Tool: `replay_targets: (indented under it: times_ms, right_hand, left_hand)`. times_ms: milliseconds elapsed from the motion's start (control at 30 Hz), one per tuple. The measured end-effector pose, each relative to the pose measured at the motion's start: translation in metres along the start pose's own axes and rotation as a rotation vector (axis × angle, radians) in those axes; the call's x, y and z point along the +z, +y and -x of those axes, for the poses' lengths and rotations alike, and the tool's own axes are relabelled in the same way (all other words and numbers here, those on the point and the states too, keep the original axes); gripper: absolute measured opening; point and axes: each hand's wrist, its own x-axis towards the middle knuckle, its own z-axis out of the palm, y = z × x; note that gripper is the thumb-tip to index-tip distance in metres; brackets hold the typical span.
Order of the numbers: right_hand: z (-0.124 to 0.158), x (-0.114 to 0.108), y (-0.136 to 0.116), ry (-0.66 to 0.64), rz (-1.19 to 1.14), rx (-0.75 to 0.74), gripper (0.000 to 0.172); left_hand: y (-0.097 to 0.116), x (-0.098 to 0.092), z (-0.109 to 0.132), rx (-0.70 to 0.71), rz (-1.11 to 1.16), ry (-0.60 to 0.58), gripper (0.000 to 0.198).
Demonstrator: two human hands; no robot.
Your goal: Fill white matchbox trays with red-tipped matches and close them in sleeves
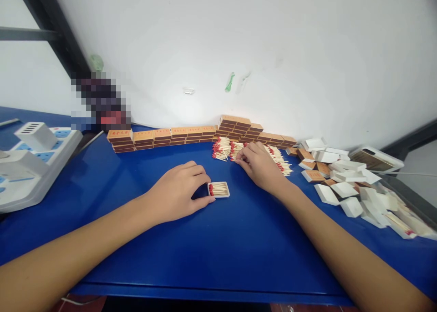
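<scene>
A small white matchbox tray (222, 194) with red-headed matches (218, 188) in it lies on the blue table. My left hand (180, 191) holds the tray's left end between thumb and forefinger. Farther back, a spread pile of loose matches (221, 149) lies in front of the stacked boxes. Over the middle of that pile is my right hand (261, 164), its thumb and fingertips pinched together down at the matches. Whether a match is between those fingertips is too small to tell, and the hand hides part of the pile.
Orange matchboxes (153, 137) stand stacked in a row along the white wall (273, 52). To the right lies a heap of white trays (344, 189) and orange sleeves (312, 175), beside a white-edged device (375, 159). A power strip (58, 166) with plugged-in adapters sits at the left.
</scene>
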Motion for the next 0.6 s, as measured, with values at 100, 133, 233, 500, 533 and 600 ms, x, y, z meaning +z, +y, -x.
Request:
replay_targets:
  times_ms: [100, 133, 233, 500, 533, 600]
  right_hand:
    - [0.000, 0.000, 0.001, -0.008, -0.004, 0.002, 0.015]
    - [0.000, 0.001, 0.001, -0.010, -0.004, 0.003, 0.015]
    - [0.000, 0.002, 0.002, -0.017, -0.006, 0.005, 0.016]
    - [-0.003, 0.001, -0.002, -0.058, 0.015, -0.012, 0.020]
    - [-0.004, -0.001, -0.004, -0.049, 0.011, -0.020, 0.021]
    - [-0.003, -0.005, -0.011, -0.015, -0.021, -0.031, 0.021]
  left_hand:
    - [0.000, 0.000, 0.000, 0.000, 0.002, -0.003, 0.027]
    - [0.000, 0.000, 0.000, 0.000, 0.002, -0.003, 0.027]
    - [0.000, -0.001, 0.001, 0.005, -0.003, 0.004, 0.026]
    - [0.000, 0.000, 0.001, 0.014, -0.003, 0.011, 0.027]
    - [0.000, 0.000, 0.001, 0.013, -0.002, 0.012, 0.028]
    - [-0.001, 0.000, 0.001, 0.010, -0.002, 0.013, 0.028]
